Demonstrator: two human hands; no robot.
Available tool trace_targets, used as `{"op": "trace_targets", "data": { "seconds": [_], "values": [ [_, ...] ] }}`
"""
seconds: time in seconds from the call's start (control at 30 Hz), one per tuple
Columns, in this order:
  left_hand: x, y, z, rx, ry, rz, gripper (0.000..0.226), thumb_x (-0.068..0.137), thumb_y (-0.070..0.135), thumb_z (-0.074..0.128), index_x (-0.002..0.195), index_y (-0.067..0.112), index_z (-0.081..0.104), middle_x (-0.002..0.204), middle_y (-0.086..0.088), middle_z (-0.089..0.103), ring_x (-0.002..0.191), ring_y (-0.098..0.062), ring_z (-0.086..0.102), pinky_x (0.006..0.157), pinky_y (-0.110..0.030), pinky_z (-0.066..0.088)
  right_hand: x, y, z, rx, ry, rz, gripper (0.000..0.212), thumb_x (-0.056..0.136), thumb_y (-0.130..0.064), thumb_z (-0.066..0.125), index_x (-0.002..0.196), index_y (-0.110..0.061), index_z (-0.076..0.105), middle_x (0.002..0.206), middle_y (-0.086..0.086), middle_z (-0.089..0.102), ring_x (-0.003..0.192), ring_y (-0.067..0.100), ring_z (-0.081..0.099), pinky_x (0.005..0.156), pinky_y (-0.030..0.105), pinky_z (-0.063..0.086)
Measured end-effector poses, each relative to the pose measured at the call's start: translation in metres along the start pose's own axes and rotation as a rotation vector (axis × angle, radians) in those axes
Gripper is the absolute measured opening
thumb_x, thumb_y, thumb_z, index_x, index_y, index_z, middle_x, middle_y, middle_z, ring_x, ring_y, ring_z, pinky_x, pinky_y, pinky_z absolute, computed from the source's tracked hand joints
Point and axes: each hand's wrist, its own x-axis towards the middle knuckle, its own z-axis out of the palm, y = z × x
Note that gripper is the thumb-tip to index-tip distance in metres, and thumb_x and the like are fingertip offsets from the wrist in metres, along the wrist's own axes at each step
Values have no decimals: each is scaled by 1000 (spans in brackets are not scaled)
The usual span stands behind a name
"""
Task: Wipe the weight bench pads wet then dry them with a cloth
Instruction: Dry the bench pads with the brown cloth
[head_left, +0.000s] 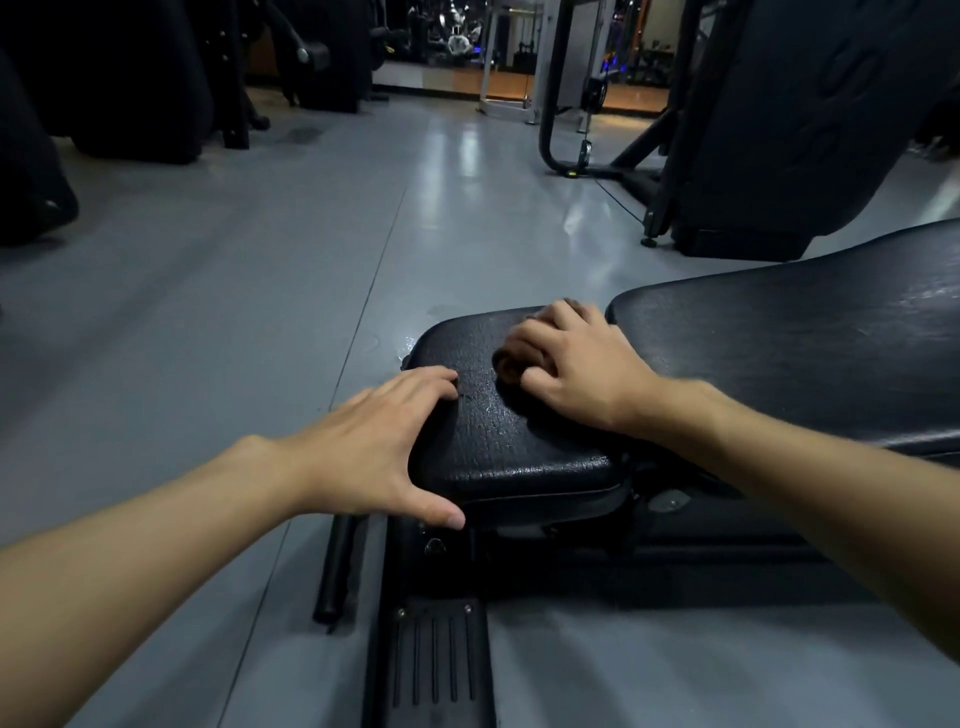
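Two bare forearms reach in from the lower corners, over a ribbed black foot plate (434, 670) at the base of the bench. Beside that plate, to the left, a short black bar (337, 566) lies along the grey floor (234, 312).

The left hand (363, 447) rests on the near left corner of the bench's seat pad (519, 447). Its fingers (426, 382) are released and nearly straight, flat on the top surface, with the thumb spread along the pad's front side.

The right hand (576, 364) is at the far right part of the same pad, close to the gap before the long back pad (779, 353). Its fingers (524, 340) are curled down, grasping a bunched brown cloth (511, 366) and holding it against the textured black vinyl. Only a small fold of the cloth shows from under the hand. The surface between the two hands has a faint wet sheen.

Beyond the bench, at its far right, stands a dark exercise machine (779, 130).
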Motion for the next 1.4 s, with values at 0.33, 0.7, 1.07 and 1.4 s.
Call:
{"op": "trace_targets", "data": {
  "seconds": [0.33, 0.7, 1.07, 1.4],
  "values": [
    [-5, -1, 1, -3, 56, -7, 117, 56, 85, 67, 146, 21, 29, 146, 9, 24, 138, -8, 22, 115, -33, 29, -95, -18, -13, -28, -13, -146, 76, 79, -67, 38, 149, -49, 18, 162, 2, 8, 151, 24, 6, 120, 51, 13],
    [-6, -7, 7, -21, 119, 5, 115, 59, 82, 67, 148, 20, 29, 151, 11, 21, 142, -4, 15, 117, -22, 16, 26, -7, 10, -141, -45, -32, 53, 89, -53, 50, 139, -40, 42, 147, 9, 33, 136, 36, 32, 108, 52, 31],
    [-9, -5, 10, -14, 104, -65, 121, 56, 87, 65, 149, 23, 20, 155, 11, 17, 145, -6, 14, 118, -28, 16, 38, -16, 12, -138, -69, -77, 51, 84, -53, 41, 132, -38, 47, 139, 5, 43, 126, 38, 43, 105, 51, 32],
    [-17, -3, 11, -72, 121, -108, 127, 54, 90, 58, 149, 16, 17, 152, 6, 17, 142, -12, 22, 117, -34, 25, -81, -39, -18, -140, -203, -302, 72, 78, -71, 26, 147, -57, 10, 165, -2, 2, 152, 26, 1, 120, 53, 10]
  ]
}}
